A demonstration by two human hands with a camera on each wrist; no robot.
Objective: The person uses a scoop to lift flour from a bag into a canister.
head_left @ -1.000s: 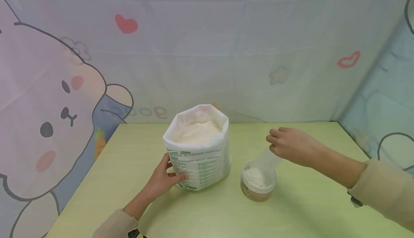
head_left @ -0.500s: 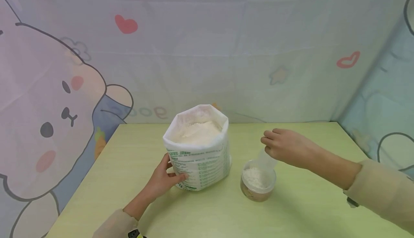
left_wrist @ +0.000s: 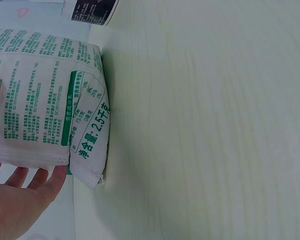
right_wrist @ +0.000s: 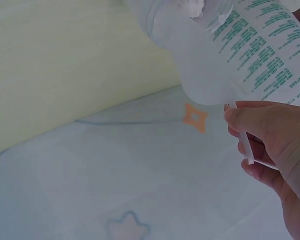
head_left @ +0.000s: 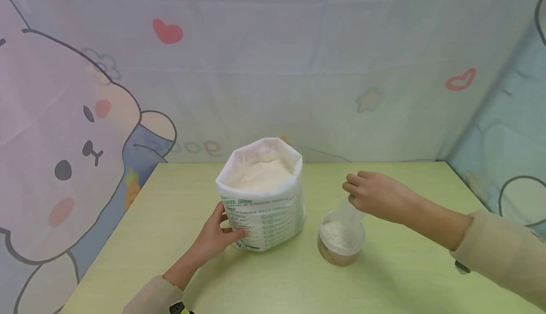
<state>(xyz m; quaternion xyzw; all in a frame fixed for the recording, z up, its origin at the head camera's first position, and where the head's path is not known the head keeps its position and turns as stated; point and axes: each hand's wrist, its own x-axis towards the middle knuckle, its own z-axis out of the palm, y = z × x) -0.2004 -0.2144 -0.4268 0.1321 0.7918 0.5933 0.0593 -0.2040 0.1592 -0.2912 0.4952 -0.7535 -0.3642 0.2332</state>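
A white bag with green print (head_left: 268, 224), its top rolled open and full of white powder that looks like flour, stands mid-table. My left hand (head_left: 217, 236) grips its left side, thumb in front and fingers around the edge; the left wrist view shows the printed side of the bag (left_wrist: 35, 95). To its right is a clear round tub (head_left: 339, 258) partly filled with the same powder. Above the tub's far right, my right hand (head_left: 375, 193) pinches the handle of a translucent white scoop (right_wrist: 202, 75). The scoop's bowl tilts down into the tub, hiding part of the powder.
The light yellow-green table (head_left: 141, 238) ends at a printed cloth backdrop (head_left: 324, 91) close behind the bag. Another cloth (head_left: 507, 162) hangs along the right side. A dark label (left_wrist: 95, 11) on the tub shows in the left wrist view.
My right hand has moved a little to the left and slightly down, bringing the scoop further over the tub. The left hand and the bag have stayed in place.
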